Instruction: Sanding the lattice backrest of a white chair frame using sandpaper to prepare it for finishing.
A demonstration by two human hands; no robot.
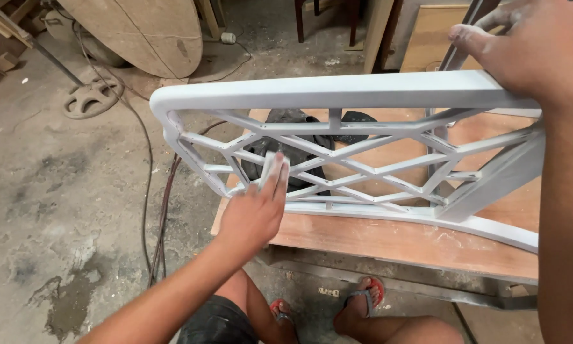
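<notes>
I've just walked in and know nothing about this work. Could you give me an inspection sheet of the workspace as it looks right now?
Surface: reddish wooden board, dusted with white powder, carrying the frame.
Job's things: white-coated chair-back frame with lattice slats, standing on edge; small pale sanding pad pressed against a slat.
Clutter: dark cloth on the board behind the lattice.
Hands: left hand presses the pad with flat fingers; right hand rests on the frame's top rail.
Cables: dark cables trailing across the floor.
Surroundings: stained concrete floor, rounded wooden panel, round metal stand base, boards leaning at the back; the person's sandalled feet below.
</notes>
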